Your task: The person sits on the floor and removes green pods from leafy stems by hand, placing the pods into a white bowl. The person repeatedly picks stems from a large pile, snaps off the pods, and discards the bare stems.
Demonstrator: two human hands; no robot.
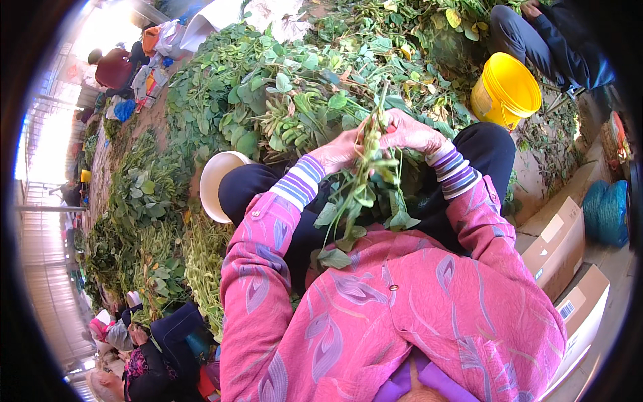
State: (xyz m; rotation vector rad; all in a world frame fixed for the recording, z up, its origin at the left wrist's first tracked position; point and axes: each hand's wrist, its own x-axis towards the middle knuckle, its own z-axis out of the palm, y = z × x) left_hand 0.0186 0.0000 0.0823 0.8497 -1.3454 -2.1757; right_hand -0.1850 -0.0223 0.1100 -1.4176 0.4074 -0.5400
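Both of my hands are at a leafy soybean plant held over my lap, its stem end pointing away from me and its leaves hanging towards my jacket. My left hand grips the stem from the left, close to some green pods. On the other side, my right hand has its fingers closed at the stem near the pods; exactly what its fingertips pinch is hidden. Just beyond the hands lies a heap of soybean plants with leaves and pods. A white bucket is beside my left knee, partly covered by it.
A yellow bucket stands beyond my right knee, near another seated person. Cardboard boxes and a roll of blue twine are at my right. More plants spread leftward, where another person sits.
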